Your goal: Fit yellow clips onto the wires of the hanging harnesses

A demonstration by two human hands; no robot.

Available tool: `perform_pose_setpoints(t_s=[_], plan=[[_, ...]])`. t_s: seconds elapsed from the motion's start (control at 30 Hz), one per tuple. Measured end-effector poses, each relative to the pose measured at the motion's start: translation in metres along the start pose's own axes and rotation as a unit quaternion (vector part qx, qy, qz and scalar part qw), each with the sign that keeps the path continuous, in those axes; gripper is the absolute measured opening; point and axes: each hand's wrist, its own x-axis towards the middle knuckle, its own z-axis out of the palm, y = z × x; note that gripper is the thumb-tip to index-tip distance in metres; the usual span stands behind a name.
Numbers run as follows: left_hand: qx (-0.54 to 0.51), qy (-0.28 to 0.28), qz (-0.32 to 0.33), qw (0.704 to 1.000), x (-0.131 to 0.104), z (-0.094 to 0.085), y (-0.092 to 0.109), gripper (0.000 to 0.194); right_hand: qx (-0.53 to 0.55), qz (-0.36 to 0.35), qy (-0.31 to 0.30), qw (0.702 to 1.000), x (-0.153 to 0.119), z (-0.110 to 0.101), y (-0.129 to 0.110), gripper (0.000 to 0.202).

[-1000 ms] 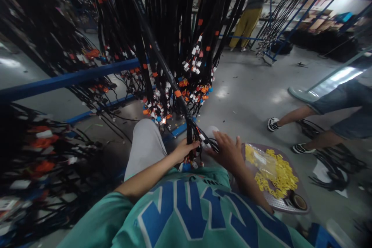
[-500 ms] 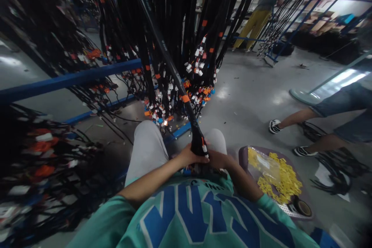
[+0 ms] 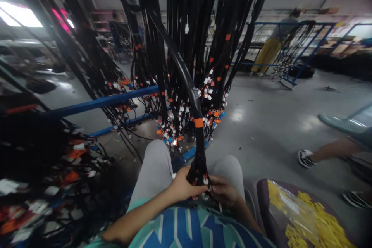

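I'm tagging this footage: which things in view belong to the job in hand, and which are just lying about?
In hand: black cable, gripped by the left hand; its orange band; its wire ends, at the right hand.

Apparently just nearby: yellow pieces and their tray; blue rail; other hanging cables.

Upper body: a teal-green fabric shirt [image 3: 176,228] is covering the torso, w/ lg. dark-blue angular block letters [image 3: 167,228] running across the chest, pale edging outlining ea. one. A teal-green sleeve [image 3: 96,242] is partly showing at the view's lower L edge. Lower body: plain lt.-grey cloth trousers [image 3: 157,162] are covering both knees. L hand [image 3: 181,186], R hand [image 3: 226,193] & adj. forearms are appearing bare.
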Motion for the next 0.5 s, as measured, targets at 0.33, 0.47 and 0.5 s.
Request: perform_pose_setpoints(t_s=[0.33, 0.47, 0.5], plan=[[-0.026, 0.302, 0.125, 0.945, -0.046, -0.081, 0.108, 0.027, 0.101, -0.071, 0.11, 0.986, 0.03, -0.072, 0.031, 0.025], [-0.077, 0.379, 0.216, 0.896, -0.059, -0.11, 0.176, 0.027, 0.039, -0.053, 0.082, 0.994, 0.032, -0.064, 0.036, 0.026], [-0.081, 0.391, 0.235, 0.886, -0.063, -0.116, 0.194, 0.026, 0.034, -0.051, 0.086, 0.994, 0.032, -0.062, 0.036, 0.026]])
